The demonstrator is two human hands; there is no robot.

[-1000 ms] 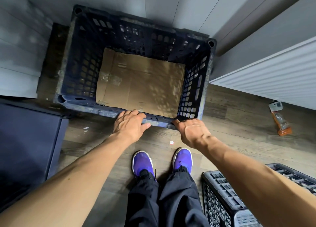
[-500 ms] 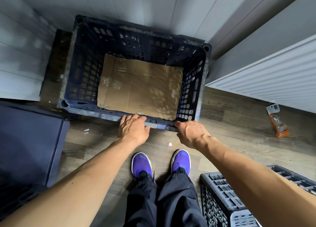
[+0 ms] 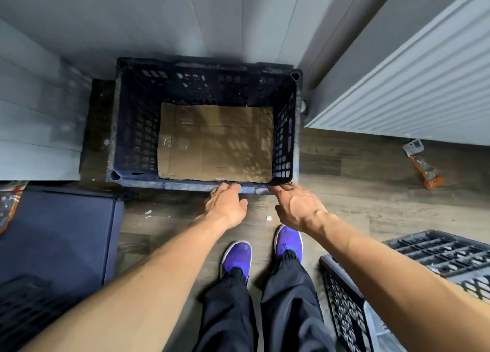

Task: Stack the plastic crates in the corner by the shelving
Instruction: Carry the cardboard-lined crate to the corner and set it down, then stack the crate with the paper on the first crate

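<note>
Standing in purple shoes point(image 3: 237, 256) on the wooden floor point(image 3: 358, 192), leaning over a dark blue plastic crate point(image 3: 132, 139) sitting upright and mouth up at the floor's far edge. Seeing its back side close against the grey panelled wall point(image 3: 159, 20), and its right side just beside the corner where a white ribbed panel point(image 3: 411, 86) is running along the floor's right edge. Looking straight down into the crate at a flat cardboard sheet point(image 3: 214, 142) covering most of its bottom.

Reaching down with both bare arms to the crate's near rim. Touching that rim right of its middle with the left hand point(image 3: 226, 205), fingers lying straight and loose, thumb held apart, curling round nothing. Touching the rim at its near right corner with the right hand point(image 3: 299, 208), fingers stretched forward and slightly spread, clamping nothing.

Standing with a black crate point(image 3: 437, 253) near the right leg, at the floor's near right, well apart from the blue one. Passing over a dark blue box point(image 3: 58, 232) at the floor's left edge, just beside the blue crate's near left corner. Noticing an orange packet point(image 3: 427, 170) lying on the floor below the ribbed panel, apart from both crates.
</note>
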